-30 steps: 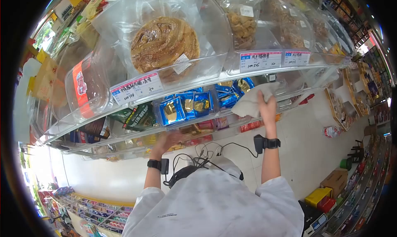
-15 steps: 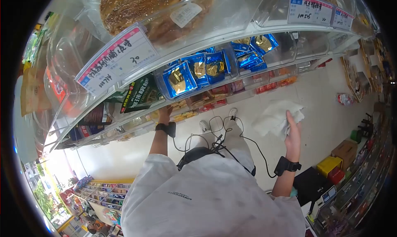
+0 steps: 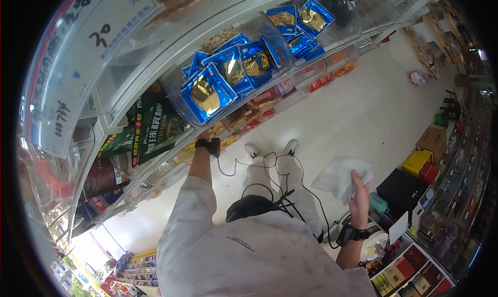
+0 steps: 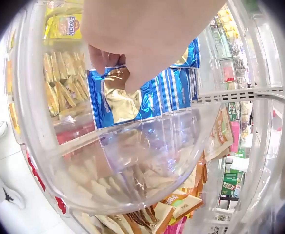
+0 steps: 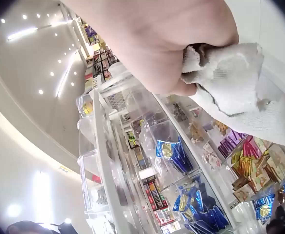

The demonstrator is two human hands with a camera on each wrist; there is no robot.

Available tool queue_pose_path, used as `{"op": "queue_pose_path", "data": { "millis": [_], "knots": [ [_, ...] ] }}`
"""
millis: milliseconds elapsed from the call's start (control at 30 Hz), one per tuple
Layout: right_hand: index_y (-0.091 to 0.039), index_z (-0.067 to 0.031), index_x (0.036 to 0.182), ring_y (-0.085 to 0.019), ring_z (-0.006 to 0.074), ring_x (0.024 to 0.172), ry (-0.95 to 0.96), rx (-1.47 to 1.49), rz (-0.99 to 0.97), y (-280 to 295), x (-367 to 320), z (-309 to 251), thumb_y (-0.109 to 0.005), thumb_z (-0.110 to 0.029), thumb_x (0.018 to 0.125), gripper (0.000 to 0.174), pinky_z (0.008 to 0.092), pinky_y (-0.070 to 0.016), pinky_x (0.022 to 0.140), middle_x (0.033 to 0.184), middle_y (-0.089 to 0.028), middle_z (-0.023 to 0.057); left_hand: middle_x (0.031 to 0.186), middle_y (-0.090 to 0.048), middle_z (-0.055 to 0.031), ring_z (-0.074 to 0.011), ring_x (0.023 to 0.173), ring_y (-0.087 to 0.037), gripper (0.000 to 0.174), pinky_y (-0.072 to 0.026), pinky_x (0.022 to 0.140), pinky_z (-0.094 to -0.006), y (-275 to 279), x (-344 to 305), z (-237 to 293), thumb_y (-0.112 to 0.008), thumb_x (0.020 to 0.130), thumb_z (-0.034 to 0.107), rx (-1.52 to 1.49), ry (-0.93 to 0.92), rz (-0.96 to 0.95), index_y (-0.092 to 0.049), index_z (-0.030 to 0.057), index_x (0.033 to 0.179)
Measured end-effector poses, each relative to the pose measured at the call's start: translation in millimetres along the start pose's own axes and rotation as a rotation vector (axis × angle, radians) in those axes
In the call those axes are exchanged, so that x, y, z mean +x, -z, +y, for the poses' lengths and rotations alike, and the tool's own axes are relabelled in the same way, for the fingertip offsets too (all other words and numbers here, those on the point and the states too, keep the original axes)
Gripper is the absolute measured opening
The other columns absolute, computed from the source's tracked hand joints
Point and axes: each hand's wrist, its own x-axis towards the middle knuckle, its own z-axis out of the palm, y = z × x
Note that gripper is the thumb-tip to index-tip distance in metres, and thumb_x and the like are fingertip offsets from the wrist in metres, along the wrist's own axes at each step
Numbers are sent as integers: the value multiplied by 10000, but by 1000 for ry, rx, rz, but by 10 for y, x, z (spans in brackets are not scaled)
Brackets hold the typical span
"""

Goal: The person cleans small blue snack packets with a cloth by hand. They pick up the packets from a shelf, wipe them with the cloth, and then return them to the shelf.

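In the left wrist view my left hand (image 4: 147, 29) reaches over a clear plastic bin (image 4: 133, 161). Its thumb and curled fingers pinch the top of a blue and gold packet (image 4: 120, 105), in front of a row of similar packets. From the head camera, a shelf hides most of that hand. Away from the shelves, out over the floor, my right hand (image 3: 359, 201) grips a crumpled white cloth (image 3: 340, 178). Close up in the right wrist view, the cloth (image 5: 240, 80) looks ragged and hangs from the curled fingers.
Above the left hand, another clear bin holds blue and gold packets (image 3: 231, 66). Green bags (image 3: 158, 123) lie beside it, with a large price tag (image 3: 88, 53) on the upper shelf edge. Black cables (image 3: 280, 188) dangle before my legs. A black box (image 3: 397, 191) stands at right.
My right hand has drawn back from the shelf with the cloth, moving right and toward my body. The left hand has gone in under the shelf. The head view has shifted downward.
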Motion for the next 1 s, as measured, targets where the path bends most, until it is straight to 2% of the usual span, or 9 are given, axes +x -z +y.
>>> {"op": "queue_pose_path", "data": {
  "millis": [233, 367, 533, 767, 800, 900, 933, 967, 1000],
  "knots": [
    [-513, -38, 1325, -616, 178, 1084, -36, -25, -94, -41, -33, -111, -688, -148, 939, 438, 331, -506, 925, 1202, -624, 68, 1203, -641, -170, -334, 1109, -594, 374, -468, 958, -421, 498, -261, 677, -630, 924, 223, -567, 354, 338, -577, 29, 1240],
    [-531, -33, 1300, -623, 182, 1084, 3, -10, -141, -12, 10, -105, -683, -144, 943, 403, 328, -508, 925, 1195, -635, 74, 1190, -655, -125, -314, 1060, -612, 458, -475, 937, -404, 658, -222, 851, -705, 892, 283, -599, 444, 407, -563, 47, 1258],
    [-538, -34, 1294, -623, 185, 1095, -2, 26, -148, 206, 25, 11, -673, -129, 949, 382, 327, -509, 930, 1209, -635, 76, 1280, -643, -114, -328, 1113, -601, 632, -438, 1005, -400, 35, 179, 220, -799, 821, 330, -979, 392, 275, -541, 63, 1333],
    [-534, -33, 1302, -616, 180, 1099, -60, -12, -41, 283, 15, 89, -678, -131, 949, 393, 329, -510, 925, 1213, -629, 71, 1277, -656, -119, -285, 1112, -608, 576, -459, 968, -401, 96, 124, 319, -835, 787, 251, -401, 246, 671, -610, 33, 1271],
    [-534, -33, 1303, -614, 179, 1099, -71, -7, -33, 263, 6, 80, -679, -129, 949, 395, 330, -511, 921, 1212, -627, 72, 1187, -687, -131, -262, 1037, -636, 546, -483, 904, -386, 135, 111, 298, -838, 771, 239, -467, 260, 566, -634, 28, 1231],
    [-536, -25, 1299, -616, 173, 1085, -43, -12, -108, 330, 31, 118, -683, -128, 947, 395, 328, -510, 912, 1198, -631, 73, 1104, -703, -130, -256, 959, -650, 498, -495, 838, -381, 779, -465, 1025, -823, 769, 221, -653, 71, 399, -642, 14, 1184],
    [-537, -21, 1296, -618, 170, 1078, -14, -16, -158, 335, 88, 123, -685, -128, 946, 395, 326, -509, 910, 1191, -634, 73, 1047, -712, -125, -257, 939, -654, 428, -500, 825, -392, 621, -476, 841, -779, 793, 236, -679, 16, 344, -662, 6, 1134],
    [-544, -15, 1286, -619, 167, 1068, 9, -50, -214, 308, 115, 85, -688, -130, 945, 388, 323, -507, 909, 1176, -640, 72, 1002, -715, -116, -249, 939, -656, 372, -501, 813, -396, 1254, -801, 1403, -723, 815, 245, -240, 233, -42, -684, 4, 1097],
    [-550, -10, 1275, -621, 163, 1059, 40, -84, -269, 241, 126, 43, -692, -133, 943, 381, 321, -506, 909, 1160, -646, 71, 1011, -708, -119, -240, 962, -653, 368, -505, 819, -391, 1356, -1061, 1661, -699, 809, 242, -190, 55, 130, -687, 9, 1094]
  ]
}}
